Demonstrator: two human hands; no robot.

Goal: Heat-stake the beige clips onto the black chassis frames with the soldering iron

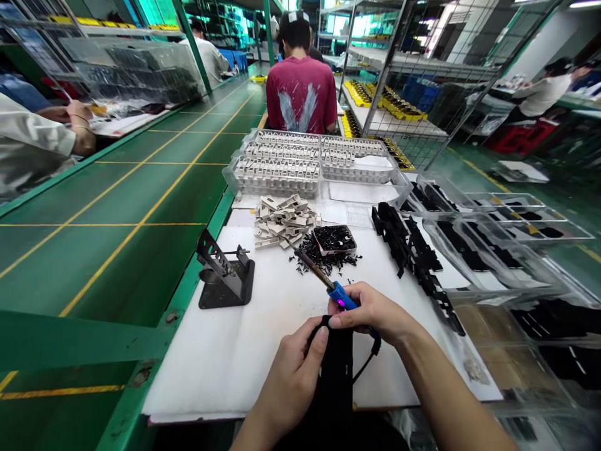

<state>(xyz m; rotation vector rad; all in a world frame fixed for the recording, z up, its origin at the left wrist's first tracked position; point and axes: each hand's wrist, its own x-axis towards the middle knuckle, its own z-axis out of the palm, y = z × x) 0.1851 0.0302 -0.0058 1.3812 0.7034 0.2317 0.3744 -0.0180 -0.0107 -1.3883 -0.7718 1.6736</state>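
Long green workbench (126, 188) marked with yellow lines, stretching ahead; wire shelving rack (389, 81) off to the right, stocked with yellow and black parts. Beyond the far end of the work area, a co-worker in a maroon T-shirt (300, 94), back turned. At the left edge, another co-worker's white sleeve (32, 141), reaching across the bench.

On the bench, a white foam pad (220, 369). Past its far edge, clear plastic trays (277, 166) of grey moulded parts; to the right, clear trays (488, 235) of black parts. On the pad: a loose heap of grey parts (284, 219), a small tray of black scraps (334, 239) amid spilled black bits (319, 262), a row of black parts (408, 257), and a metal iron stand (224, 275), unoccupied.

Near the pad's front edge, a black piece (335, 369), gripped upright in the closed left hand (293, 382). In the closed right hand (370, 310), a blue-handled soldering iron (342, 295), its tip angled toward the spilled bits, its black cord (369, 357) trailing down beside the black piece.
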